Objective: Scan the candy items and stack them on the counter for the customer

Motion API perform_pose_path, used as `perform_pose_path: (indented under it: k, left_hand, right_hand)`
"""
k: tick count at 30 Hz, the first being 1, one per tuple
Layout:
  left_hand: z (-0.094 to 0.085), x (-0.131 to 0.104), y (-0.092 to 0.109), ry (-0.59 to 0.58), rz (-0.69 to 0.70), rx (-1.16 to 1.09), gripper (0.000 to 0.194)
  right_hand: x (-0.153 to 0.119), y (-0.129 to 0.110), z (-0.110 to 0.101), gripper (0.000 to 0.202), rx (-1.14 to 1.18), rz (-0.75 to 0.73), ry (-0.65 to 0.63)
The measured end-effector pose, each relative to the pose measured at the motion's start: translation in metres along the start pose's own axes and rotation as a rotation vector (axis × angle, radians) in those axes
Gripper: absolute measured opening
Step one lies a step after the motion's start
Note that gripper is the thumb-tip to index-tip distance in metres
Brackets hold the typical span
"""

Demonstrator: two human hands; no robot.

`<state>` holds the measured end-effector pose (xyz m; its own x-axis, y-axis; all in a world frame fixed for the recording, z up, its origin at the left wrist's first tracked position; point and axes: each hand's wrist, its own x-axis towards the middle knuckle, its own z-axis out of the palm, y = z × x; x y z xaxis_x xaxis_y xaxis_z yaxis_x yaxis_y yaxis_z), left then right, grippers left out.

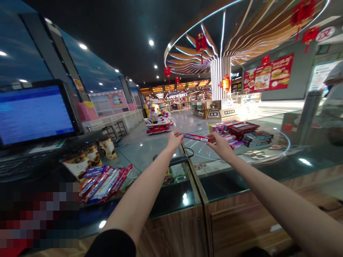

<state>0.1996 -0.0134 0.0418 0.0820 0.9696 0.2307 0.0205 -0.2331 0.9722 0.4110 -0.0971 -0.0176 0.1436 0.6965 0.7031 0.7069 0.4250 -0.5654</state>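
Note:
A red Mentos roll (195, 137) is stretched level between my two hands above the glass counter. My left hand (174, 140) pinches its left end, and my right hand (218, 144) grips its right end. Just beyond my right hand lies a pile of packets, with dark red boxes (244, 127) and blue boxes (258, 138) on the glass. Left of my left arm, several red, white and purple candy rolls (105, 184) lie side by side on the counter. A dark handheld device with a cable (174, 159) rests under my left hand.
On the left stand a monitor (37, 112), a dark keyboard (16, 164) and several patterned cups (89, 155). The glass counter (284, 160) runs to the right, where a person in grey (333, 85) stands at the edge. A white and red ride (158, 123) is on the floor beyond.

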Motion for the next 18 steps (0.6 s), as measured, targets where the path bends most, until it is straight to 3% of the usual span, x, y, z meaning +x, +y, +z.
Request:
perform_pose_path:
  k: [8, 18]
  left_hand:
    - [0.063, 0.007, -0.019, -0.107, -0.077, 0.129, 0.034]
    - [0.121, 0.032, -0.058, -0.196, -0.116, 0.237, 0.050]
  right_hand:
    - [-0.020, 0.022, -0.038, 0.014, -0.189, 0.054, -0.103]
    - [-0.032, 0.024, -0.052, 0.016, -0.631, -0.048, -0.347]
